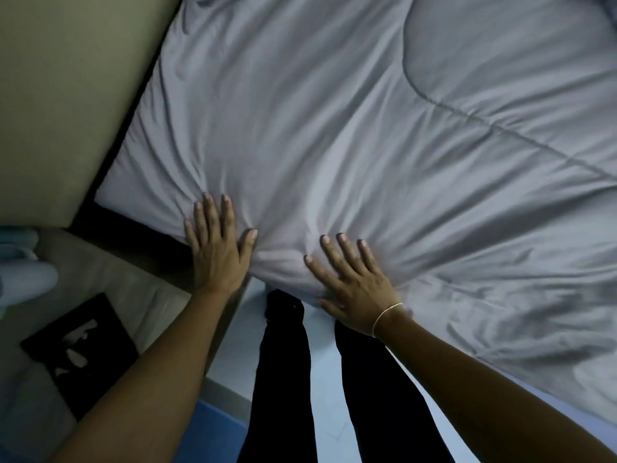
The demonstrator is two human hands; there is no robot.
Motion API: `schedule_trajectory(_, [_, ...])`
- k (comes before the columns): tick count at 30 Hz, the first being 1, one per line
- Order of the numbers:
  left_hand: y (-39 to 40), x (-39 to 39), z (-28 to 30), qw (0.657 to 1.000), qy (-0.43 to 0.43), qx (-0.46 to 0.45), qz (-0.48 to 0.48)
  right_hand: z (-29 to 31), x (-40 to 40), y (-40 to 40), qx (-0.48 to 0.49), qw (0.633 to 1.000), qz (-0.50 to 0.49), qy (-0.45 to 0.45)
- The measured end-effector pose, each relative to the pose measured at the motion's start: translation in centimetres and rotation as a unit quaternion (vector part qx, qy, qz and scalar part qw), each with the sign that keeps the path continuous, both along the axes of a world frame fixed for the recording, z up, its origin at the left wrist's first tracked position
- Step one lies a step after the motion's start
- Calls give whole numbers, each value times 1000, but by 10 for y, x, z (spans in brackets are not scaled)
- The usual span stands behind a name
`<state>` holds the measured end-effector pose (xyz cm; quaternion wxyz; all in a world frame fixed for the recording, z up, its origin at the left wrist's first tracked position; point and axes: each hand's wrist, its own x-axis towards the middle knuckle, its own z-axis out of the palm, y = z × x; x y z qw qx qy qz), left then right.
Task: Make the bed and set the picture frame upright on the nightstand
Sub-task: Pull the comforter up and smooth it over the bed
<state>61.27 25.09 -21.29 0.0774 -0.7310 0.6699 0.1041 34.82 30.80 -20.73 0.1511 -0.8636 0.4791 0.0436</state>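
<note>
A grey quilted comforter (334,128) covers the bed and is creased around my hands near its front-left corner. My left hand (218,248) lies flat on that corner with fingers straight and spread. My right hand (354,282) presses flat on the comforter's near edge, a thin band round its wrist. A black picture frame (80,352) lies flat on the beige nightstand (133,295) at lower left, beside my left forearm.
A beige padded headboard (60,105) runs along the upper left. A pale blue-white object (23,279) stands at the nightstand's left edge. My dark-trousered legs (283,379) stand on the light floor (320,412) between nightstand and bed.
</note>
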Motion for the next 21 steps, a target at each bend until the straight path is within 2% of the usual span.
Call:
schedule_trajectory(4, [10,-18,14,996,26,67,43,13,-5,-1,63,997,-21,-25])
schedule_trajectory(8, [-11,-46,58,986,82,126,75,50,-11,-9,142,977,-157,-18])
schedule_trajectory(10, [-21,-65,93,987,103,119,5,77,-18,-6,165,961,-222,12])
schedule_trajectory(14, [-37,-105,171,978,131,96,-129,147,-38,-3,134,939,-317,23])
schedule_trajectory(21, [-29,-183,294,942,176,87,-271,280,-100,36,76,887,-453,44])
